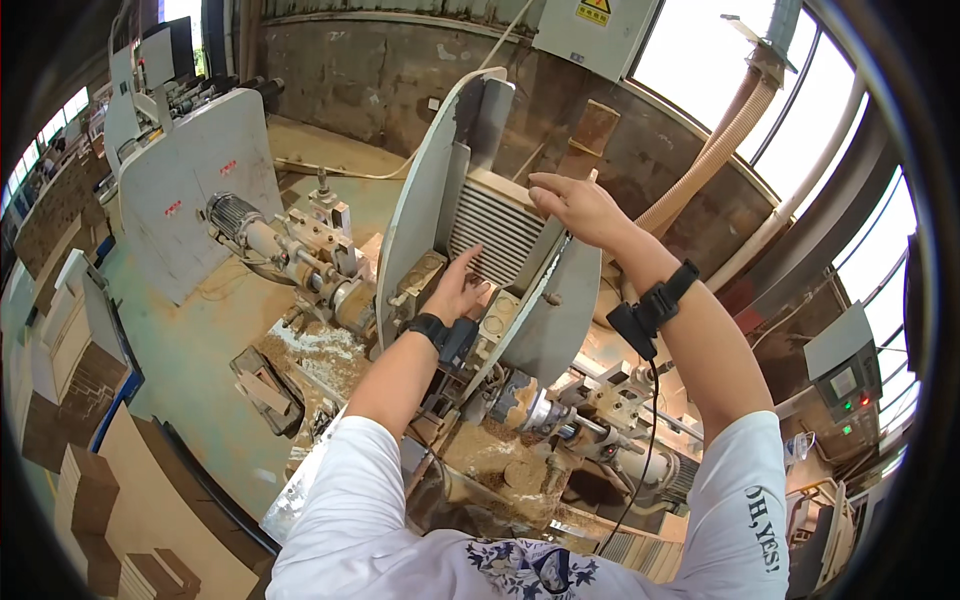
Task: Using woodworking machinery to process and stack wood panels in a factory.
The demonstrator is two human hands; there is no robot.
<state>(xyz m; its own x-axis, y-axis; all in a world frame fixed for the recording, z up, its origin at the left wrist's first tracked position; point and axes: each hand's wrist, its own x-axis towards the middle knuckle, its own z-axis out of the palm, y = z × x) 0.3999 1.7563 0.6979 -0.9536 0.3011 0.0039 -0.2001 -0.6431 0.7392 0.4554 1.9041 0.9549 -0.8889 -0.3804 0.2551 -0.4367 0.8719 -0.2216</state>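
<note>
A stack of narrow wooden boards (495,235) stands edge-up between two tall grey metal side plates (425,190) of a woodworking machine. My right hand (585,208) reaches over the stack's upper right end, its fingers stretched out and bent over the top board (503,187); whether they touch it I cannot tell. Lower down, my left hand (457,290) is open beside the stack's lower left, fingers apart and pointing up toward the boards. Nothing shows in either palm. Each wrist wears a black strap with a small device.
Electric motors with spindles (530,405) flank the plates, sawdust around them. A second machine with a white guard panel (200,190) stands far left. A ribbed hose (735,140) runs down at right, near a control box (845,375). Cut boards (95,495) lie lower left.
</note>
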